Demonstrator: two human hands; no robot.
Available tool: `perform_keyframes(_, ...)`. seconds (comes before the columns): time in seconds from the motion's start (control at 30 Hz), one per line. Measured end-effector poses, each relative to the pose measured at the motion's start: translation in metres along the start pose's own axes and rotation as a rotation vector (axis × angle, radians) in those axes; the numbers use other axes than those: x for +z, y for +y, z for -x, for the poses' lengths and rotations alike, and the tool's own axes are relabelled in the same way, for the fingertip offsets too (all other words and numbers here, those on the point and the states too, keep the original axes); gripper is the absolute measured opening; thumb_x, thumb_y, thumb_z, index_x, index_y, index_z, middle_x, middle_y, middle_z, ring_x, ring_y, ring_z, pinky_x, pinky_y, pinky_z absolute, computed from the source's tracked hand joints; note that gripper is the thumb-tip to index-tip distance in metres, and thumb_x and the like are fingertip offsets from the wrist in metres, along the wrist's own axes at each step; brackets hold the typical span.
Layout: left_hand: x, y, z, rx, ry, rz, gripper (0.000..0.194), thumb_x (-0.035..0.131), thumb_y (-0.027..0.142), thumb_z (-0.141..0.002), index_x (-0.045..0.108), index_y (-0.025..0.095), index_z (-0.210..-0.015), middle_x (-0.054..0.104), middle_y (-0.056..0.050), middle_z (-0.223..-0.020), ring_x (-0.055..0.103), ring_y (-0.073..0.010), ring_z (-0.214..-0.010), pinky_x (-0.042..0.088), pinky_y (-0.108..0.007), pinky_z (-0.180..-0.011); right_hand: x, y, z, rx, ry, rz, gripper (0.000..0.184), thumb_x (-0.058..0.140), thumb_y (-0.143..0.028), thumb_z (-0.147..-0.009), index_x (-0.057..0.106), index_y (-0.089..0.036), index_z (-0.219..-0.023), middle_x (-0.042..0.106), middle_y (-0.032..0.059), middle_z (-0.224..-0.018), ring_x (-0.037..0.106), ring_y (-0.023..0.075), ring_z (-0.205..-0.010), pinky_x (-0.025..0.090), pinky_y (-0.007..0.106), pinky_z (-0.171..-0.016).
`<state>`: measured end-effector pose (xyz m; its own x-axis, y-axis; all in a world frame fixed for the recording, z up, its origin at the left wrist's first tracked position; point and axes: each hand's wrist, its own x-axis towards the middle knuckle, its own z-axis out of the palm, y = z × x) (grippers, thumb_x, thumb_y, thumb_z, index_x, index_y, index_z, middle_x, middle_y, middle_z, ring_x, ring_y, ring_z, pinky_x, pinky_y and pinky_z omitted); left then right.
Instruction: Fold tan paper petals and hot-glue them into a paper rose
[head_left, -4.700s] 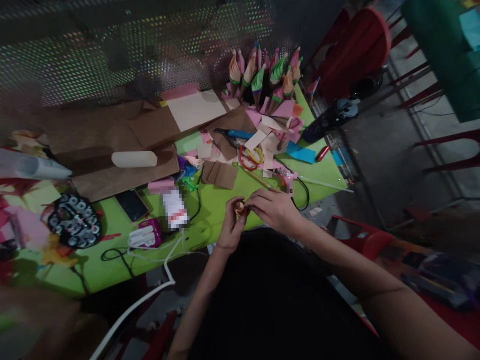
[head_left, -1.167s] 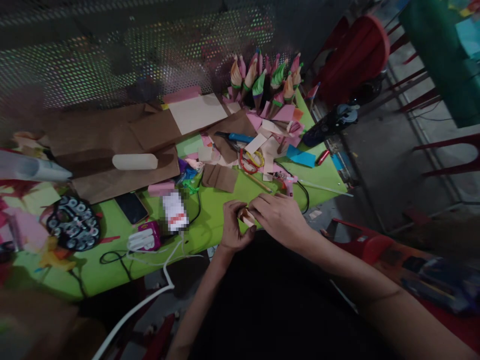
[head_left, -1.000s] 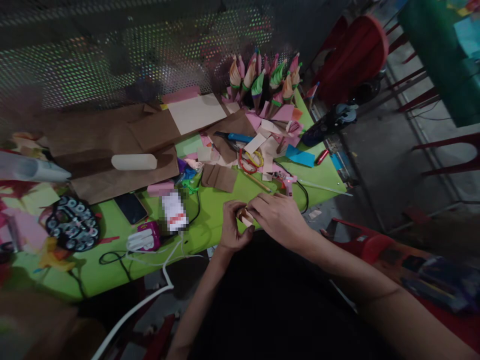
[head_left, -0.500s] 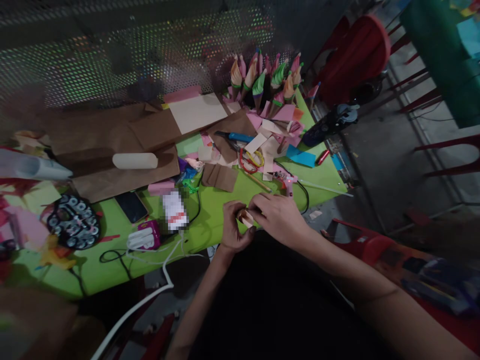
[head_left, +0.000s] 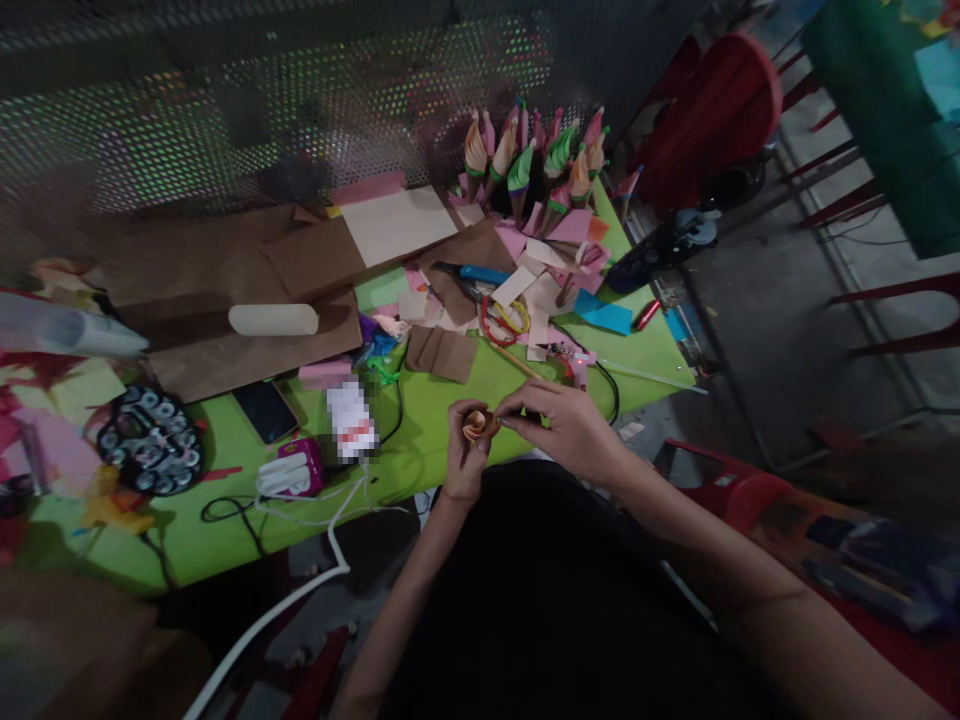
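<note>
My left hand [head_left: 463,468] is closed around a small paper ice-cream cone [head_left: 475,427] near the front edge of the table. Peach-coloured swirled folds show at the cone's open top, and brown paper flares out on its right side. The fingers of my right hand [head_left: 570,425] are pinched at that brown paper edge. Just beyond my hands lie a pencil [head_left: 514,360], a pink glue gun [head_left: 577,362] and brown paper pieces [head_left: 441,354].
Finished paper cones [head_left: 521,175] stand at the back right. Red-and-yellow scissors [head_left: 504,322], a blue cutter [head_left: 484,274] and paper scraps lie in the middle of the green table [head_left: 405,440]. Leftward are a phone [head_left: 264,411], cables and a white roll [head_left: 274,320]. A dark bottle [head_left: 660,250] stands right.
The cone in my left hand has turned so its peach swirl now faces up. My right hand has shifted slightly, its fingertips now at the brown paper edge.
</note>
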<state>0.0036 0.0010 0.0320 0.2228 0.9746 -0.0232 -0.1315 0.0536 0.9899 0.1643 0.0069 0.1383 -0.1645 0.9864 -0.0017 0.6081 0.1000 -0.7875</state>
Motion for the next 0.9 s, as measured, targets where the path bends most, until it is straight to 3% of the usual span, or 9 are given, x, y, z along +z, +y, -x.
perform_keyframes(0.3,-0.006,0.006,-0.001,0.048,-0.064,-0.054,0.045,0.052,0.062,-0.088,0.054,0.024,-0.111,0.054,-0.005,-0.1,0.054,-0.0207,-0.09,0.049,-0.035,-0.08,0.001,-0.005,0.001,-0.233,-0.116,0.25,0.025,0.05,-0.013,-0.095,0.073,-0.021,-0.1,0.073,0.0061,-0.091,0.065,0.0166,-0.083,0.045,0.028,-0.075)
perform_keyframes(0.5,-0.01,0.006,-0.002,0.038,-0.111,-0.043,0.048,0.053,0.065,-0.087,0.054,0.024,-0.112,0.054,-0.006,-0.102,0.054,-0.0213,-0.091,0.049,-0.036,-0.079,0.003,-0.005,0.003,-0.232,-0.098,0.279,0.025,0.049,-0.012,-0.095,0.072,-0.02,-0.101,0.074,0.0062,-0.092,0.065,0.017,-0.082,0.045,0.028,-0.075)
perform_keyframes(0.7,-0.009,0.004,-0.001,0.025,-0.065,0.02,0.049,0.057,0.064,-0.085,0.056,0.024,-0.112,0.055,-0.005,-0.102,0.054,-0.0208,-0.09,0.048,-0.035,-0.08,0.004,-0.004,0.004,-0.191,-0.088,0.181,0.023,0.049,-0.015,-0.097,0.071,-0.021,-0.101,0.075,0.0052,-0.094,0.067,0.0166,-0.085,0.047,0.027,-0.076)
perform_keyframes(0.9,-0.007,0.005,0.0,-0.014,-0.05,0.151,0.048,0.061,0.061,-0.083,0.057,0.023,-0.111,0.054,-0.004,-0.1,0.053,-0.019,-0.089,0.047,-0.031,-0.078,0.001,-0.004,0.0,-0.298,-0.112,0.201,0.022,0.05,-0.014,-0.096,0.071,-0.02,-0.097,0.072,0.0051,-0.088,0.065,0.0154,-0.078,0.044,0.026,-0.07)
